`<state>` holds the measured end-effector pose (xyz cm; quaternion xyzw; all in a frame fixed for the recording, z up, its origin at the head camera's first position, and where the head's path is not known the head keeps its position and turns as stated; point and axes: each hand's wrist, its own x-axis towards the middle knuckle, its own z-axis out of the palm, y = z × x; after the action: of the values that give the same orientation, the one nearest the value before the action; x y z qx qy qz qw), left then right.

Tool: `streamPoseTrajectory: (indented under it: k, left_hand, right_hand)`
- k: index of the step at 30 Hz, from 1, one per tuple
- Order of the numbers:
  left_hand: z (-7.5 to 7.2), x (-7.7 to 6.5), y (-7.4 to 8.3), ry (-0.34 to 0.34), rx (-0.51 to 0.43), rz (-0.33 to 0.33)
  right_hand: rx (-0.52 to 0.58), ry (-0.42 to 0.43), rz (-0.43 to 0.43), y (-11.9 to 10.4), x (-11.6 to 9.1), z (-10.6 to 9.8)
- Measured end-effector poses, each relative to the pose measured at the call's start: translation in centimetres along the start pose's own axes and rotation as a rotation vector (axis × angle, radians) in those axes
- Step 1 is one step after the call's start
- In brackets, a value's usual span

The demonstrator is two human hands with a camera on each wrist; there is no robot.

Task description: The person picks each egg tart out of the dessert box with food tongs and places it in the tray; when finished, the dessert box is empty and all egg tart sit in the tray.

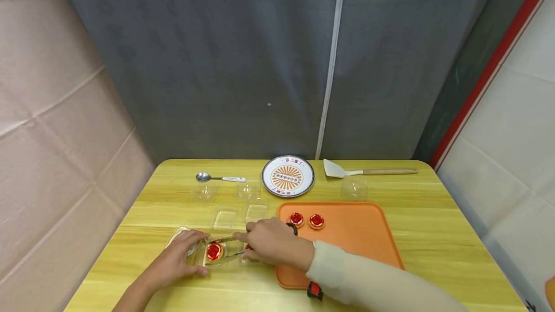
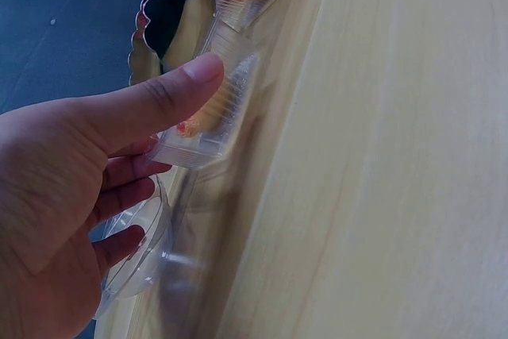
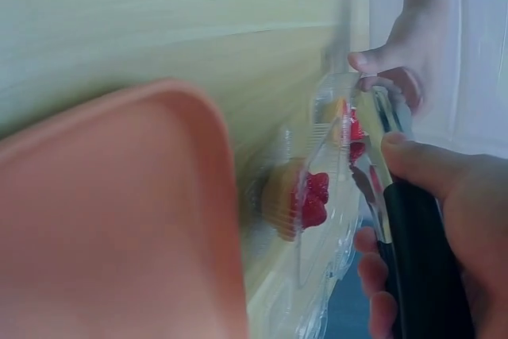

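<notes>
My right hand (image 1: 273,240) grips metal tongs (image 3: 425,263) with black handles. The tongs' jaws straddle a small tart (image 1: 214,252) with red topping, which sits in a clear plastic box (image 2: 208,148). My left hand (image 1: 178,257) holds that box at its left end, thumb on the near side and fingers on the far side. Another red-topped tart (image 3: 295,200) sits in a neighbouring clear compartment, partly hidden by my right hand in the head view. Two more tarts, a left tart (image 1: 297,219) and a right tart (image 1: 317,221), lie on the orange tray (image 1: 355,240).
Clear empty boxes (image 1: 224,219) and clear domed lids (image 1: 248,189) stand farther back. A spoon (image 1: 221,178), a patterned plate (image 1: 288,176) and a white spatula (image 1: 342,170) with a wooden handle line the table's far side. Another clear dome (image 1: 354,188) stands behind the tray.
</notes>
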<state>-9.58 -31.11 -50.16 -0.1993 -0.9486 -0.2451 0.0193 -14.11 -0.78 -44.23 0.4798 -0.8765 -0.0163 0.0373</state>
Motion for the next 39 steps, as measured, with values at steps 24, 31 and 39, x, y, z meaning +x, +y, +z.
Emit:
streamPoseTrajectory:
  k: [24,31,39]
  left_hand:
    - [-0.3,0.2,0.3,-0.056,-0.033,-0.023]
    - [-0.3,0.2,0.2,-0.051,-0.028,-0.027]
    - [-0.2,0.1,0.1,-0.032,-0.022,-0.027]
  right_hand:
    - [-0.101,-0.066,-0.006,-1.9,2.1,0.0]
    - [-0.049,-0.059,0.029,-1.5,1.9,0.0]
    - [-0.002,-0.053,0.040,-1.3,1.8,0.1]
